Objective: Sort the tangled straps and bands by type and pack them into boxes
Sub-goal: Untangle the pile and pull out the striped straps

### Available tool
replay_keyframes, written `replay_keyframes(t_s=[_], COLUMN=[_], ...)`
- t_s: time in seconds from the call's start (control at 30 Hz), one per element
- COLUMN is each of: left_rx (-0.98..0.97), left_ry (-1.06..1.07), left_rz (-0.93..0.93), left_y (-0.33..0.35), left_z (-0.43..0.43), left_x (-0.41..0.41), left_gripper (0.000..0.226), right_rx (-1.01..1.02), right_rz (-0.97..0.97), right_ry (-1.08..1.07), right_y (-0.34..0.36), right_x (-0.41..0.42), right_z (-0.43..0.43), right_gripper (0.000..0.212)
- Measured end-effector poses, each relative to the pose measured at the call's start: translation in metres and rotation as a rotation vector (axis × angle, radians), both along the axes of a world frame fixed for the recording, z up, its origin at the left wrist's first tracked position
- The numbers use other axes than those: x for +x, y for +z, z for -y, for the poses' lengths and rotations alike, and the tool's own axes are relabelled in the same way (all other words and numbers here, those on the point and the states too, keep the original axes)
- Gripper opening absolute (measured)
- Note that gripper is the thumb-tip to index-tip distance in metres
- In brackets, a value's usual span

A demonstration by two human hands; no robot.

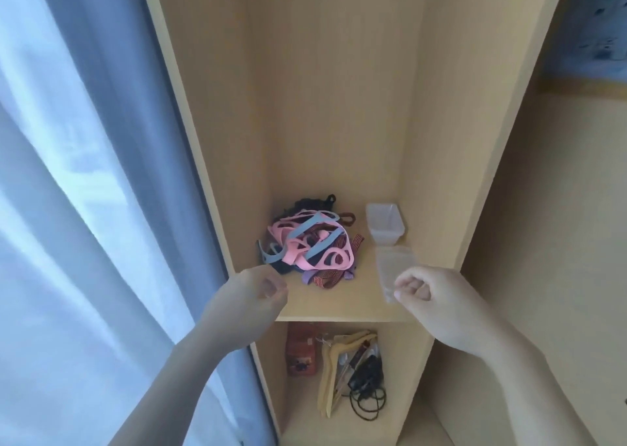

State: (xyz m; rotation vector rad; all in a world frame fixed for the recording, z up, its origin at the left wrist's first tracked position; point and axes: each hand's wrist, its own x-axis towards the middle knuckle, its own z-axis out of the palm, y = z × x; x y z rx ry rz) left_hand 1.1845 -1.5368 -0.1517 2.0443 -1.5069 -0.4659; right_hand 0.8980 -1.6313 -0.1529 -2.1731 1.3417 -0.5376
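The left hand (258, 292) hovers just in front of and slightly left of the pile of straps (312, 245), its fingers curled into a loose fist with nothing in them. The right hand (428, 292) hangs in front of and to the right of the pile, level with the left hand, and its fingers are curled too. Its thumb and forefinger meet at the near end of a flat clear box (395, 265). Whether they pinch the box or only overlap it cannot be told.

The flat clear box lies to the right of the pile, apart from it. A second clear box (385, 223), an upright open tub, stands behind the flat one, right of the pile's far side and near the cabinet's right wall. The pile itself is a tangled heap of pink, pale blue, black, purple and red-striped bands, sitting on the shelf (339, 305) toward its left side.

Below the pile, in the lower compartment, lie a red packet (301, 349), pale wooden hangers (334, 371) and a coiled black cable (368, 394). The tall light-wood cabinet (339, 89) rises bare above the pile. Far left of the pile hangs a blue-grey curtain (84, 208).
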Motion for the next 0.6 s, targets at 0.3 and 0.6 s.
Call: replay_keyframes(t_s=[0.3, 0.6], left_rx=[0.102, 0.310], left_ry=[0.050, 0.012], left_rz=[-0.064, -0.074], left_y=[-0.051, -0.123], left_z=[0.140, 0.214], left_x=[0.015, 0.018], left_gripper=[0.012, 0.025], right_rx=[0.064, 0.154], right_rz=[-0.056, -0.212], right_ry=[0.064, 0.168], right_y=[-0.017, -0.059], right_x=[0.043, 0.071], right_z=[0.163, 0.227], right_gripper=[0.008, 0.011])
